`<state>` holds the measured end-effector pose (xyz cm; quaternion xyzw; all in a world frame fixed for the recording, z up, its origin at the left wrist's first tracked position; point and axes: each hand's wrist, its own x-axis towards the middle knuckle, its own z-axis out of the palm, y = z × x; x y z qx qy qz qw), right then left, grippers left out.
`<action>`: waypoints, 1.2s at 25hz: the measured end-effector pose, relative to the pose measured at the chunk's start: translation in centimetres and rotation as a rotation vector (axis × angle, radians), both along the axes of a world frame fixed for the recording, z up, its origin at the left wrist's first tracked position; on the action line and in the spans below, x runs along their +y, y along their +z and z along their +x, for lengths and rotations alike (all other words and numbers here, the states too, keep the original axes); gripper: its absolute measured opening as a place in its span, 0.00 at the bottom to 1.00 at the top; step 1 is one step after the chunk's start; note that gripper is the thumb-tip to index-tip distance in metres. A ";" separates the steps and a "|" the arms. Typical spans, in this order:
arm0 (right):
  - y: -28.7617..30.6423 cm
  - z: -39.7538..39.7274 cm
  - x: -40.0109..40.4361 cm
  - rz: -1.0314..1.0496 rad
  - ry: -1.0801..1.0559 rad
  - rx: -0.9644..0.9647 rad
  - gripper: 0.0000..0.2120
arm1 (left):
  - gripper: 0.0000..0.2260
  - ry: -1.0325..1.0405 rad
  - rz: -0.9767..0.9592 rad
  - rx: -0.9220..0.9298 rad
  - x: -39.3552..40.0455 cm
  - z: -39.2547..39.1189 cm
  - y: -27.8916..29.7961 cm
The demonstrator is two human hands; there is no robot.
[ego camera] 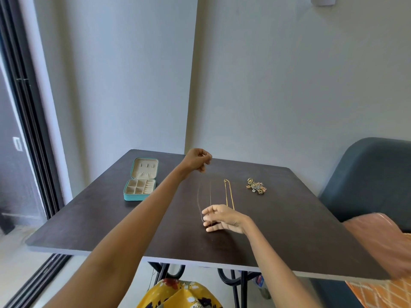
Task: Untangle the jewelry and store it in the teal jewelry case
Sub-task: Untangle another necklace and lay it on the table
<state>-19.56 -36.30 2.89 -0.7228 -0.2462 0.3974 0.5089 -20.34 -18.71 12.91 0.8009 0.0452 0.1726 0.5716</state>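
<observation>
A thin chain necklace (204, 196) hangs stretched between my two hands over the dark table (289, 218). My left hand (198, 160) pinches its upper end, raised above the table's far part. My right hand (221, 217) pinches the lower end close to the tabletop, its other fingers spread. A gold chain (229, 193) lies straight on the table just right of the thin one. Farther right sits a tangled heap of rings and small jewelry (255, 186). The teal jewelry case (141, 180) stands open at the table's left, its lid up and its cream compartments showing.
A dark blue chair (367, 181) stands right of the table, with an orange patterned cushion (382, 247) at its front. A pale wall rises behind the table and a dark sliding-door frame (29, 130) runs along the left. Yellow floral fabric (180, 294) lies below the table's near edge.
</observation>
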 end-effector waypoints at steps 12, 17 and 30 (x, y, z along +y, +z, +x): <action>-0.3 5.7 3.1 -0.125 -0.360 -0.213 0.18 | 0.03 0.175 0.120 0.176 1.9 8.3 -9.3; -0.6 8.6 4.2 -0.173 -0.413 -0.318 0.15 | 0.02 0.231 0.242 0.213 2.7 11.7 -12.6; -2.6 10.7 4.3 -0.283 -0.371 -0.573 0.04 | 0.10 0.194 0.255 0.064 4.4 14.3 -13.9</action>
